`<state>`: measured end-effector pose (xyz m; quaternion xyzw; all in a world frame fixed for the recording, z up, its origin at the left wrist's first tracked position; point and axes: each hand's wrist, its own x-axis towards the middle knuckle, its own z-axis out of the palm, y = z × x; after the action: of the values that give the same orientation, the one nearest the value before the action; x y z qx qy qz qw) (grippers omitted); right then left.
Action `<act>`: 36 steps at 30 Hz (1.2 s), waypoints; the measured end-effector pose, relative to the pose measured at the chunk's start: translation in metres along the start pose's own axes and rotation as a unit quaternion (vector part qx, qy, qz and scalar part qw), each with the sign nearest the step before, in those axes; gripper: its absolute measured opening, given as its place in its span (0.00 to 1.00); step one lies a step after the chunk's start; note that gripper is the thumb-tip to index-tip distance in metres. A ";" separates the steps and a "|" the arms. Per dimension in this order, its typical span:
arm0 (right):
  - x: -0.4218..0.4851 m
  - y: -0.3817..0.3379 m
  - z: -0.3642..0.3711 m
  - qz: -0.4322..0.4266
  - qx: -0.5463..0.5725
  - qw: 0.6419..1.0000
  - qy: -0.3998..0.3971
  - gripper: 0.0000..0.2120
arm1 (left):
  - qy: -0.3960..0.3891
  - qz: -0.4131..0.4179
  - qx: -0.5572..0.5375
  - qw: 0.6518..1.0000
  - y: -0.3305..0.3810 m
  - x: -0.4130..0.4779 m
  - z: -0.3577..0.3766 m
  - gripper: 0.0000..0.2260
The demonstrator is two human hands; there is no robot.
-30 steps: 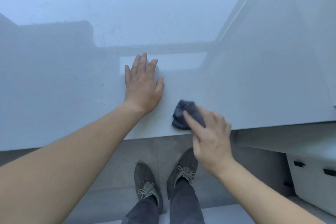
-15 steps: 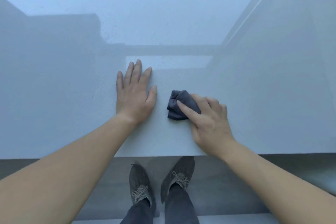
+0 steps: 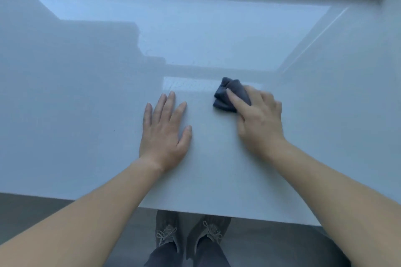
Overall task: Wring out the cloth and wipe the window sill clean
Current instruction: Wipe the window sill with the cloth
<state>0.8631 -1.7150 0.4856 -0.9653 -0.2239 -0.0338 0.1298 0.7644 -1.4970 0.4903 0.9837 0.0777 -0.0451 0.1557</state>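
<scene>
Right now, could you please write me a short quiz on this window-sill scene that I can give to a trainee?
1. True or false: the left hand lies flat on the window sill and holds nothing.
2. Choose one. The cloth is: A) spread out flat; B) bunched up under the fingers of the right hand; C) hanging over the sill's front edge.
3. Fill in the gap, by the person's own sides: the cloth lies to the ___ of the left hand.

Key: 1 true; 2 B; 3 right.
</scene>
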 end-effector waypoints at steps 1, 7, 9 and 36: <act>0.017 0.006 0.000 0.062 0.003 0.998 0.011 0.29 | 0.000 0.000 0.002 1.000 0.000 0.000 0.000 0.28; 0.009 -0.021 0.004 -0.017 0.023 1.000 -0.009 0.31 | 0.034 -0.016 0.010 0.999 0.007 0.008 -0.003 0.24; 0.009 -0.008 0.003 -0.102 0.016 0.994 -0.036 0.30 | 0.053 -0.026 0.023 0.998 0.010 0.019 -0.009 0.20; 0.179 0.037 0.016 -0.002 0.008 1.000 0.008 0.26 | 0.049 0.013 -0.006 0.999 -0.010 0.209 -0.029 0.27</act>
<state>1.0400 -1.6674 0.4830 -0.9635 -0.2249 -0.0402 0.1394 0.9704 -1.4500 0.4913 0.9847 0.0725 0.0058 0.1586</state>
